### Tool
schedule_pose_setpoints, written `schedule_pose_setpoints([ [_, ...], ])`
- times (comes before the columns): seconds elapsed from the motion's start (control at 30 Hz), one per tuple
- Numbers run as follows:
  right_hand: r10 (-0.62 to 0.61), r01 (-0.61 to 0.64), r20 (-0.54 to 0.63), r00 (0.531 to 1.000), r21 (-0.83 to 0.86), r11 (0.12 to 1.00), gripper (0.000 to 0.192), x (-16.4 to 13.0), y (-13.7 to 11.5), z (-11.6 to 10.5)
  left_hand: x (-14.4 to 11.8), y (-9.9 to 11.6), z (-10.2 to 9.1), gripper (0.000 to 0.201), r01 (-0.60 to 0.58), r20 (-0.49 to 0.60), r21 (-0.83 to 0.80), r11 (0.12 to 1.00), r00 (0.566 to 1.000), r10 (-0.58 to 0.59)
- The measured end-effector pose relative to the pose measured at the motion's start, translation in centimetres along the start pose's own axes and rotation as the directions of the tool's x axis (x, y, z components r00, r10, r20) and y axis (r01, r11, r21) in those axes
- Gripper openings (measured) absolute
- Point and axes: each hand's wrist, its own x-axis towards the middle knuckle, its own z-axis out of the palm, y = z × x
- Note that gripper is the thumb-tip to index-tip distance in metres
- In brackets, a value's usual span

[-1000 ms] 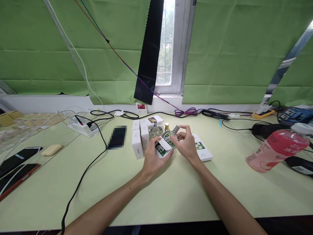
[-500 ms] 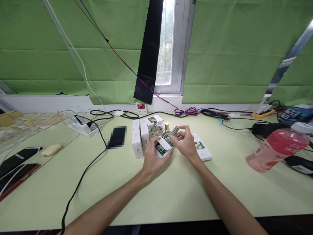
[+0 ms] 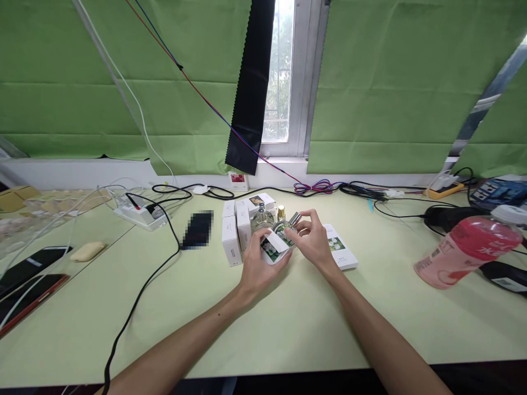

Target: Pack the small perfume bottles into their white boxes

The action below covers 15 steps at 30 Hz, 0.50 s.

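Note:
My left hand (image 3: 257, 263) is closed around a small white box (image 3: 272, 253) with a white-flower picture on it. Between the thumb and fingers of my right hand (image 3: 312, 238) is a round perfume bottle (image 3: 284, 230) with a silver cap, tilted and overlapping the upper end of the box; how far inside it sits I cannot tell. Just behind stand another clear perfume bottle (image 3: 262, 218) and one with a gold cap (image 3: 281, 212). Several white boxes (image 3: 231, 244) stand left of my left hand. A flat white box (image 3: 342, 251) with a flower picture lies beyond my right wrist.
A pink drink bottle (image 3: 461, 252) lies tilted at the right. Phones (image 3: 33, 266), a cream case (image 3: 87, 251) and a power strip (image 3: 142, 215) are at the left. A black cable (image 3: 144, 285) crosses the table (image 3: 197, 307); more cables run along the wall.

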Motion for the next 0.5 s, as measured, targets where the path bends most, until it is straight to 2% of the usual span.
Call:
schedule_pose_setpoints([
  [0.5, 0.026, -0.027, 0.022, 0.999, 0.043, 0.999, 0.043, -0.16, -0.11, 0.42, 0.06, 0.10, 0.02, 0.054, -0.004, -0.021, -0.010, 1.000, 1.000, 0.003],
])
